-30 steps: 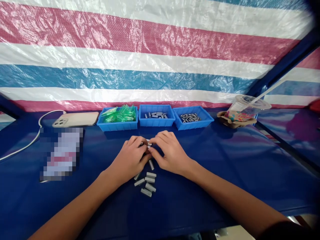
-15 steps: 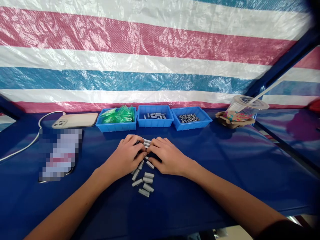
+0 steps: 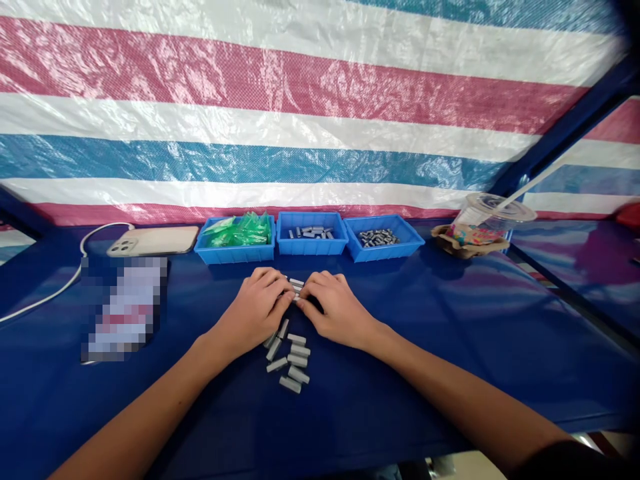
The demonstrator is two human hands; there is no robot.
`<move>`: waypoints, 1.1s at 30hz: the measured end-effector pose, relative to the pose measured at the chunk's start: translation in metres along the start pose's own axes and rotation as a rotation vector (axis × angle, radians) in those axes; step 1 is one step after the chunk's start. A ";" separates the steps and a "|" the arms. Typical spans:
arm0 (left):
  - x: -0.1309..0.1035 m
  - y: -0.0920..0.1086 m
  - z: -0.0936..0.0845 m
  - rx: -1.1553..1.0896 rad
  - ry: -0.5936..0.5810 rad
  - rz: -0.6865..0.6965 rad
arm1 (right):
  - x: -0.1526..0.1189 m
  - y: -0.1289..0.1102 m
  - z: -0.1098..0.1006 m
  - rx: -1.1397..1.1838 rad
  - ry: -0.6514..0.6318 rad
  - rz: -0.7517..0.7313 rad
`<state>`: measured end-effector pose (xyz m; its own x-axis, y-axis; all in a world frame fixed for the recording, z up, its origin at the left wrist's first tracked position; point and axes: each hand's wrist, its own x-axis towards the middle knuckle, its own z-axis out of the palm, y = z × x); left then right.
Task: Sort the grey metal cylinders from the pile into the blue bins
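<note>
Between my two hands lie several short grey metal bars [image 3: 296, 288], grouped side by side and partly covered by fingers. My left hand [image 3: 260, 307] curls round their left side, thumb and fingers pressed against them. From the right, the fingers and thumb of my right hand [image 3: 336, 308] close on the same group. Nearer to me, several loose bars [image 3: 297, 361] of the same kind are scattered on the blue table [image 3: 380, 413]. A few of these sit close below my left palm, one partly hidden by it.
Behind my hands stand three blue bins: one with green plastic packets [image 3: 235, 254], one with grey bars [image 3: 313, 247], one with small metal parts [image 3: 384, 251]. Two phones [image 3: 155, 241] and a white cable [image 3: 63, 288] lie left. A lidded cup [image 3: 483, 223] sits at right.
My thumbs have moved up and in, closing on the grouped bars. One loose bar that was by my right thumb now lies lower, near the other loose ones.
</note>
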<state>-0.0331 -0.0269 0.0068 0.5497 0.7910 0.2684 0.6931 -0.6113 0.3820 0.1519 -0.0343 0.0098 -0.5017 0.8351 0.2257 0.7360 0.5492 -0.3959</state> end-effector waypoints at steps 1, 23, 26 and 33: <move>0.000 0.001 -0.002 -0.013 0.005 0.012 | 0.001 0.001 -0.001 0.039 0.011 0.031; 0.000 0.009 -0.008 -0.109 0.253 0.002 | -0.002 -0.003 -0.006 0.043 0.237 -0.139; -0.001 0.009 -0.007 -0.151 0.264 -0.057 | -0.002 -0.007 -0.006 -0.009 0.273 -0.164; 0.000 0.009 -0.009 -0.216 0.251 -0.188 | 0.024 0.006 -0.019 -0.239 0.428 -0.190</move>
<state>-0.0312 -0.0325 0.0184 0.2724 0.8865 0.3741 0.6419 -0.4571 0.6157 0.1534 -0.0101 0.0301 -0.4424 0.6313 0.6370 0.7585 0.6423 -0.1097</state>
